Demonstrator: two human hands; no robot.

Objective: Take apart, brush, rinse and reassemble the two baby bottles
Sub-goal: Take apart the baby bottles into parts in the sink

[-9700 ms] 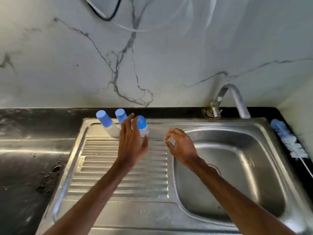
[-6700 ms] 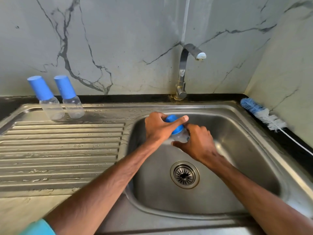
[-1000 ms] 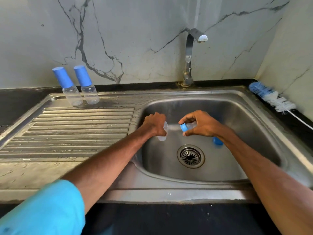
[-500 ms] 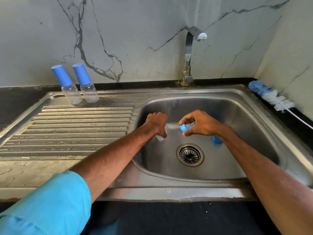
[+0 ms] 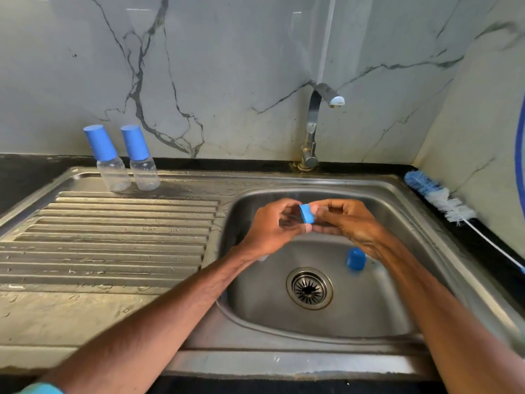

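Over the sink basin my hands meet around a blue screw ring. My left hand pinches the ring between thumb and fingertips. A bit of clear plastic shows under its palm; I cannot tell what it is. My right hand pinches the ring's right side, where something pale shows between its fingertips. A blue cap stands on the basin floor, right of the drain. Two capped clear bottles, the left bottle and the right bottle, stand upright at the back of the draining board.
A blue and white bottle brush lies on the black counter to the right of the sink. The tap stands behind the basin with no water running. The ribbed draining board to the left is wet.
My hands have come together and risen a little. The left hand now also pinches the blue ring, which half a second ago only the right hand held. The clear bottle is mostly hidden.
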